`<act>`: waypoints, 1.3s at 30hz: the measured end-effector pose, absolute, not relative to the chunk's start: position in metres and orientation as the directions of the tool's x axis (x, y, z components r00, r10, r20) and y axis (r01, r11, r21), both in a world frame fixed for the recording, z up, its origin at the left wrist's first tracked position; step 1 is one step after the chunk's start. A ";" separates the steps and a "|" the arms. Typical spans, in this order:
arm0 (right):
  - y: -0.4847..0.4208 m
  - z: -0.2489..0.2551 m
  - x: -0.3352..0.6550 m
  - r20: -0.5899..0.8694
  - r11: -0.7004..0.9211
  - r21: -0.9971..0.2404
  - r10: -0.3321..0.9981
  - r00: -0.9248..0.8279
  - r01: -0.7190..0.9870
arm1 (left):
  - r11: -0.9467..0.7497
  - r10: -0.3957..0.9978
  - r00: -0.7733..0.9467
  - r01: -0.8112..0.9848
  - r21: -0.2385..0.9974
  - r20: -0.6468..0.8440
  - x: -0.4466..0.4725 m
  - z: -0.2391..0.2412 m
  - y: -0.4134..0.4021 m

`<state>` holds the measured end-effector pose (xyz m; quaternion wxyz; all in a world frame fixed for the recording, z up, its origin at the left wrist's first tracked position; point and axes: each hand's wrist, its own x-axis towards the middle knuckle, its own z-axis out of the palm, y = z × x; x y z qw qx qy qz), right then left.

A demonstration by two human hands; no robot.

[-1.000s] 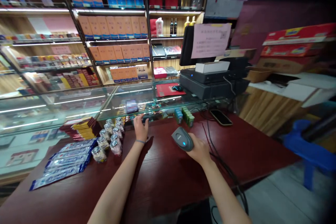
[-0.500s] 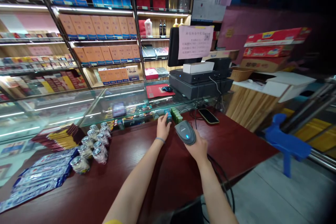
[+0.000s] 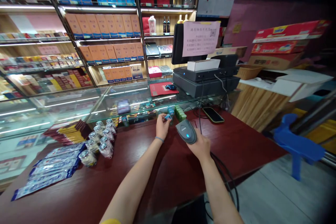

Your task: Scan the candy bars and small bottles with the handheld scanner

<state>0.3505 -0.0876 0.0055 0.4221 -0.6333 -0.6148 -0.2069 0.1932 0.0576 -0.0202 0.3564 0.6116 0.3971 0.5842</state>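
Note:
My right hand (image 3: 201,147) is wrapped round the handle of a grey barcode scanner (image 3: 187,132), its small blue light on. The scanner hangs above the counter, tilted to the left. To its left, my left hand (image 3: 162,126) is closed in a pinch on a small blue packet (image 3: 167,117); its exact kind is too small to make out. Just behind my fingers stand more little blue packets (image 3: 170,110). Beside those runs a row of small green packets (image 3: 180,113), close to the scanner's front end.
On the dark red counter (image 3: 136,157) stand several lidded jars (image 3: 106,147), left of my arms, near blue-white pouches (image 3: 52,169). A phone (image 3: 213,114) lies right of the green packets. Behind are a glass case (image 3: 99,99) and a monitor (image 3: 178,43). A blue stool (image 3: 299,147) stands right.
My left hand has drawn a blue packet slightly away from the others, and the fingers have turned inward in a pinch. The scanner remains in my right hand. The view has shifted a little left.

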 end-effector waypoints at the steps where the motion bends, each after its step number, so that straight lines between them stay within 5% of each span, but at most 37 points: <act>1: -0.088 0.005 0.350 0.785 0.121 -0.273 0.601 0.148 0.954 | -0.401 0.916 0.009 -0.013 0.916 0.401 0.184 -0.017 0.054; 9: -0.091 0.006 0.333 0.813 0.271 -0.157 0.582 -0.031 0.950 | -0.071 0.980 0.150 -0.358 0.931 0.132 0.079 0.005 0.014; 25: -0.103 -0.001 0.272 0.617 0.712 0.092 0.508 -0.601 0.696 | -0.023 0.996 0.063 -0.480 0.877 0.061 -0.016 -0.019 -0.022; 39: -0.104 -0.002 0.270 0.643 0.795 0.112 0.399 -0.654 0.596 | 0.005 0.995 0.084 -0.551 0.835 0.049 -0.018 -0.023 -0.020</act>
